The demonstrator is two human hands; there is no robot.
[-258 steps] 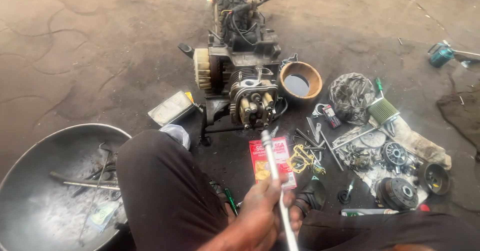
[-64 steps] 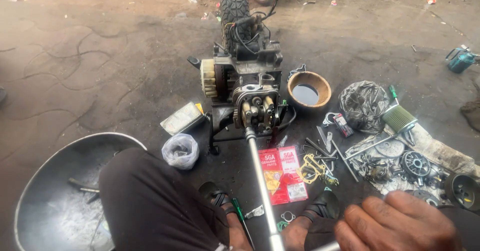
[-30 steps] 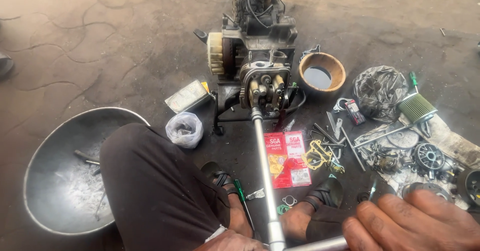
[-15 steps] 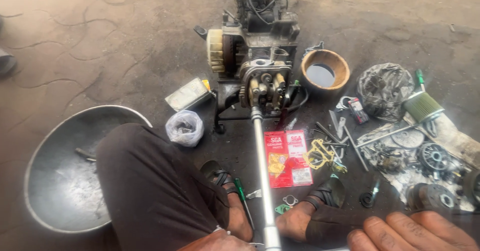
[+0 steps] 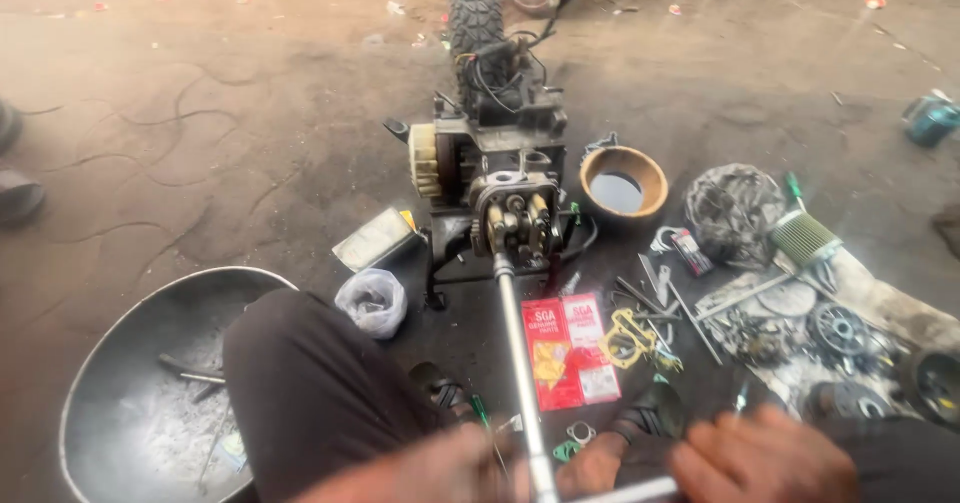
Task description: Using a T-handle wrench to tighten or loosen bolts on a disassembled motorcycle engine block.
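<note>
1. Sitting left of my knee, I see a wide grey metal basin [image 5: 120, 363] holding ash and scraps.
2. Dark, greasy small engine [image 5: 500, 163] stands ahead on the dirt.
3. Long steel T-handle wrench [image 5: 515, 363] runs from the engine's head to me, unobstructed.
4. Right hand [image 5: 760, 458] clasps its crossbar; left hand [image 5: 440, 468] is blurred, grip unclear.
5. Red parts packets [image 5: 570, 348] lie beside the shaft.

Head camera looks down, near, at engine [image 5: 510, 178]
</note>
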